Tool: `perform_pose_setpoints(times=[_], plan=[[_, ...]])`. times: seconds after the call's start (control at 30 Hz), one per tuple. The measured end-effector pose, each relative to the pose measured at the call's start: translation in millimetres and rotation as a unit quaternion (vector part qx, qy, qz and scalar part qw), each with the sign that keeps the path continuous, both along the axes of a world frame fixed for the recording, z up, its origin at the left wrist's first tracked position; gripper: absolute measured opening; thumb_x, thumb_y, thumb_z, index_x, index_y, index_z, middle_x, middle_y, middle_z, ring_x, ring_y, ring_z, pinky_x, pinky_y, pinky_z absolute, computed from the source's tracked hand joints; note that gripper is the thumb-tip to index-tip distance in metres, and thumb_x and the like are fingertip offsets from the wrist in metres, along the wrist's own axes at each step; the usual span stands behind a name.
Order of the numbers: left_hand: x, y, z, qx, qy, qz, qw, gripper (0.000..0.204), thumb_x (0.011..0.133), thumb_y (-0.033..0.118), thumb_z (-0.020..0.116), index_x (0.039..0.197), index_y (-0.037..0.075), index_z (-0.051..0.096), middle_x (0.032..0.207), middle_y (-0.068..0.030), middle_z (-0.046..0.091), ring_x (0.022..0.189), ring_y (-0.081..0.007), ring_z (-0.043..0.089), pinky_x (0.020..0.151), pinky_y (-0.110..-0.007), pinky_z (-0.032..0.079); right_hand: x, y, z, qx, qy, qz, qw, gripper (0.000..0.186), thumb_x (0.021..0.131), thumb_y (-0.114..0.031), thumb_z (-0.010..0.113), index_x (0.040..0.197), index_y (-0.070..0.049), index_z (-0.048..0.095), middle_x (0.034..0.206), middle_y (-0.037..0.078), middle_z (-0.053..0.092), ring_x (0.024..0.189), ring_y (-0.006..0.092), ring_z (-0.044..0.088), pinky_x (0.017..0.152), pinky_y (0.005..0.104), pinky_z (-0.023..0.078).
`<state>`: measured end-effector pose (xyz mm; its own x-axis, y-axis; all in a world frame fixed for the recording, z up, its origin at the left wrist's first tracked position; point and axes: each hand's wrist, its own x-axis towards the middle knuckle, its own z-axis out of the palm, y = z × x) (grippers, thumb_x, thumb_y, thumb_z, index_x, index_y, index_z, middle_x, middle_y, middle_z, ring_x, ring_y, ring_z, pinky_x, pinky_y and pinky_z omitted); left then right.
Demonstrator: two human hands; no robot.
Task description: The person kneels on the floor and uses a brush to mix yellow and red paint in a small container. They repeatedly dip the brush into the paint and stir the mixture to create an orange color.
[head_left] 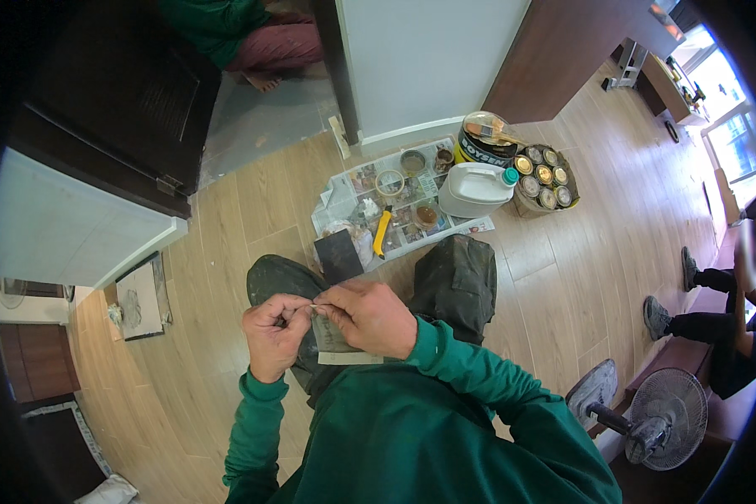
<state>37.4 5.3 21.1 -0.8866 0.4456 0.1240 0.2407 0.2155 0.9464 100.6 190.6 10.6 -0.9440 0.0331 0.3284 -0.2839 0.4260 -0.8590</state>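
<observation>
My left hand and my right hand meet in front of my knees. Both pinch the upper edge of a greyish-beige sheet, which looks like the back of a piece of sandpaper; its lower part hangs over my lap. Just beyond, a dark square sheet lies by my left knee, partly over crumpled whitish material. A yellow utility knife rests beside it on spread newspaper.
Tubs, including one with brown contents, stand on the newspaper. Beside them are a white jug, a large paint can and a box of small cans. A fan and a seated person are right; another person sits beyond the doorway.
</observation>
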Motion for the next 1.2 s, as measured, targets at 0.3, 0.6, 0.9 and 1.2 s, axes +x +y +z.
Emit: perform_pose_setpoints(times=[0.3,0.6,0.9,1.2], plan=[[-1,39,4,0.083,-0.181,0.020,0.980,0.015,0.096,0.010,0.072,0.105,-0.001,0.076,0.064,0.0040,0.057,0.054,-0.0032,0.044,0.048,-0.022,0.033,9,33,7,0.097,0.001,-0.126,0.987,0.017,0.091,-0.013,0.070,0.107,-0.007,0.072,0.088,0.016,0.072,0.079,0.0359,0.071,0.068,0.0433,0.057],[-6,70,-1,0.044,-0.221,-0.044,0.973,0.017,0.095,0.012,0.073,0.103,-0.002,0.076,0.064,0.0033,0.058,0.054,-0.0032,0.047,0.049,-0.022,0.035,23,49,1,0.155,0.012,-0.199,0.968,0.017,0.092,-0.013,0.069,0.108,-0.009,0.072,0.084,0.014,0.072,0.071,0.0333,0.070,0.062,0.0426,0.055],[-15,69,-29,0.126,-0.247,-0.011,0.961,0.037,0.090,0.000,0.070,0.127,-0.003,0.066,0.095,-0.0096,0.074,0.091,-0.0134,0.067,0.079,-0.027,0.054,23,94,-35,0.267,-0.051,-0.337,0.901,0.007,0.090,-0.020,0.066,0.092,-0.013,0.068,0.067,0.016,0.067,0.057,0.0373,0.066,0.052,0.0491,0.052],[-23,32,-54,0.142,-0.270,0.089,0.948,0.044,0.085,-0.010,0.070,0.129,-0.008,0.064,0.107,-0.0169,0.076,0.091,-0.0182,0.071,0.085,-0.029,0.056,91,145,-72,0.074,-0.198,-0.435,0.875,0.027,0.097,-0.030,0.065,0.100,-0.004,0.073,0.073,0.022,0.067,0.070,0.0416,0.068,0.063,0.0482,0.051]])
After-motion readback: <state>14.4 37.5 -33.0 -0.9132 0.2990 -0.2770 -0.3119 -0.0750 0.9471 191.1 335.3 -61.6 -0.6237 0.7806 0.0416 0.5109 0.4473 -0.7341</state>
